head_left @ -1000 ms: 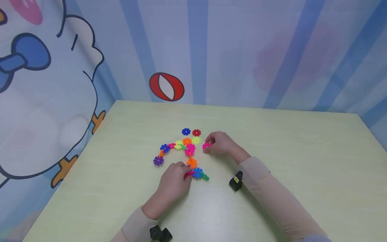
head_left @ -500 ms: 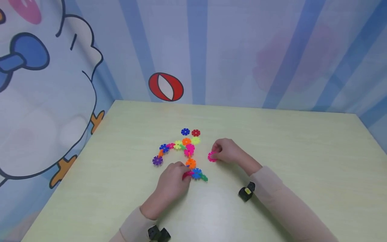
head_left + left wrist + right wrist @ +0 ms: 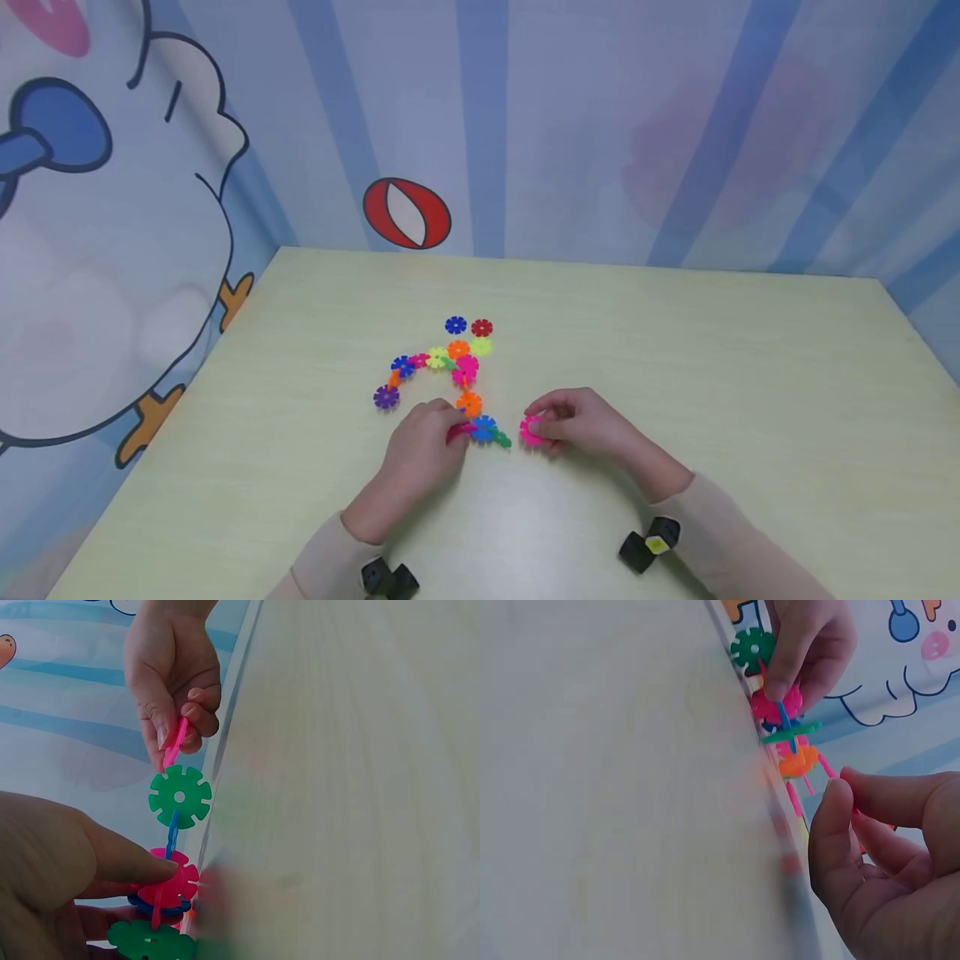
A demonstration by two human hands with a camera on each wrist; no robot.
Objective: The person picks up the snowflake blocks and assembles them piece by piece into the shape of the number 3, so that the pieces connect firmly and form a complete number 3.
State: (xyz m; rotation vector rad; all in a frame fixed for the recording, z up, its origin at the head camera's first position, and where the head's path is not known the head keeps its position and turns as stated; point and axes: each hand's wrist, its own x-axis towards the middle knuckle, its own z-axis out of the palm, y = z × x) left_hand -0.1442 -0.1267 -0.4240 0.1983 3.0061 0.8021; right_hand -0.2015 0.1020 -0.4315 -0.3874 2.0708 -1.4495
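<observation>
Near the middle of the table, my left hand (image 3: 426, 446) pinches a pink snowflake disc (image 3: 180, 883) in a chain of interlocked plastic discs. Beside it in the chain are a blue disc (image 3: 483, 428) and a green disc (image 3: 180, 796) at the right end. My right hand (image 3: 585, 421) holds a separate pink snowflake disc (image 3: 531, 431) between thumb and fingers, just right of the green one. The chain runs back through an orange disc (image 3: 469, 405) and pink ones, then curves left to a purple disc (image 3: 386, 397).
Behind the chain, a dark blue disc (image 3: 456, 325) and a red disc (image 3: 482, 327) lie on the pale table (image 3: 712, 375). A patterned backdrop (image 3: 570, 125) rises along the table's back and left edges. Each sleeve carries a small black wrist camera (image 3: 648, 546).
My right hand has moved toward the front and slightly right with its pink disc, from beside the upper pink discs to beside the green one. My left hand keeps its grip in place.
</observation>
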